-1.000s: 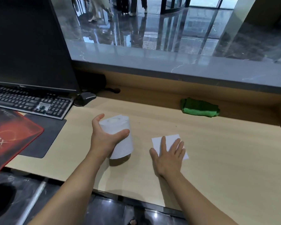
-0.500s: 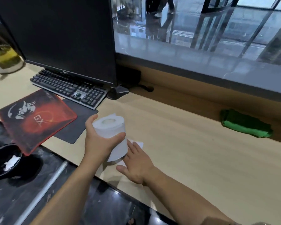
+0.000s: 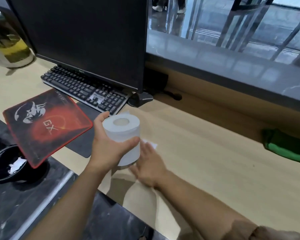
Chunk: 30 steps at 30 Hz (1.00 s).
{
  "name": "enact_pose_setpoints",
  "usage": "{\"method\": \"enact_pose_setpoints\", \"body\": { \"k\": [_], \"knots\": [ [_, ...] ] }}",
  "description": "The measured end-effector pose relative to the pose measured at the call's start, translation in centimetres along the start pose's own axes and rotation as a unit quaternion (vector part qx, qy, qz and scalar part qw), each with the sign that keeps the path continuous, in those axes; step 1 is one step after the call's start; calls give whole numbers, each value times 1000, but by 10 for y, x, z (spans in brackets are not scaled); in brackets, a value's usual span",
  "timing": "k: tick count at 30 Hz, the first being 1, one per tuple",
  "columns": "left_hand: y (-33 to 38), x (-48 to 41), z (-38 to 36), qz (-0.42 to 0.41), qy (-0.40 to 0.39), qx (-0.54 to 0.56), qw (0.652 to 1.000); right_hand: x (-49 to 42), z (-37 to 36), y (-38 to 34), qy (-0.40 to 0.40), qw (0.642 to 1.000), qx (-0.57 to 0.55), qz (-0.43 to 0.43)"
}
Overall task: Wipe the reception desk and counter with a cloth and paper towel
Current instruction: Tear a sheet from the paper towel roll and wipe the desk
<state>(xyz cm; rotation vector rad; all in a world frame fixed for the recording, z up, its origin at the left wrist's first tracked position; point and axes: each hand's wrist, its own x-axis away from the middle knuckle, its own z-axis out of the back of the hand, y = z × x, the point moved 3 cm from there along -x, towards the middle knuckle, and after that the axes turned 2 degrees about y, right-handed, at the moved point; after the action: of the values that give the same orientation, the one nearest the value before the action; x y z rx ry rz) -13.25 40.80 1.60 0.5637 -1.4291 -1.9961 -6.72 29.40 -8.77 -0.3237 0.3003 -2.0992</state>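
My left hand [image 3: 109, 149] is wrapped round the paper roll [image 3: 123, 134], thumb in front and fingers behind. The roll stands up straight by the front edge of the worktop [image 3: 206, 153]. I cannot tell if its bottom touches the wood.

My right hand [image 3: 149, 167] looks flat, fingers out, pressing down on a loose paper sheet [image 3: 150, 144] just beside the roll. That hand is blurry, so I think it is rubbing. This looks like the wiping step with the paper, and most of the worktop is not done yet.

Next I think the roll should go somewhere out of the way. Then the flat hand can push the sheet across the wood in long strokes.

The green cloth [image 3: 287, 149] lies far to the right, against the back wall, and nobody touches it.

I count one roll, one loose sheet, one cloth, one keyboard [image 3: 87, 90], one screen [image 3: 87, 37] and one red mat [image 3: 45, 125].
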Motion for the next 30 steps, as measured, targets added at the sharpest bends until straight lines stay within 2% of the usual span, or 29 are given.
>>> {"method": "enact_pose_setpoints", "body": {
  "k": [4,6,7,9,12,14,16,19,22,25,26,30],
  "knots": [
    [-6,-14,2,-2,1,3,1000,-2,-3,-40,-29,987,-34,154],
    [-11,-21,0,-5,-1,6,1000,-26,8,-19,-28,987,-102,119],
    [-13,-23,-1,-4,-4,7,1000,-41,15,-1,-6,991,-97,96],
    [-17,-28,-3,-2,-9,9,1000,-73,28,47,28,999,15,28],
    [-20,-34,-4,0,-6,11,1000,-100,39,100,23,984,146,-98],
    [-23,-38,-3,-2,-2,9,1000,-99,37,95,29,982,142,-121],
    [-24,-39,-4,-2,2,3,1000,-93,23,74,10,988,91,-128],
    [-23,-40,-6,-1,9,2,1000,-72,4,36,4,996,34,-80],
    [-16,-41,-7,0,3,8,1000,-28,-4,-7,54,997,-59,-1],
    [-7,-39,-8,-5,-4,4,1000,21,-30,-43,1,991,18,131],
    [-3,-38,-9,-9,-4,2,1000,30,-36,-46,-12,987,48,151],
    [6,-32,-16,-19,-12,-3,1000,23,-26,-34,-42,986,44,156]
  ]
}}
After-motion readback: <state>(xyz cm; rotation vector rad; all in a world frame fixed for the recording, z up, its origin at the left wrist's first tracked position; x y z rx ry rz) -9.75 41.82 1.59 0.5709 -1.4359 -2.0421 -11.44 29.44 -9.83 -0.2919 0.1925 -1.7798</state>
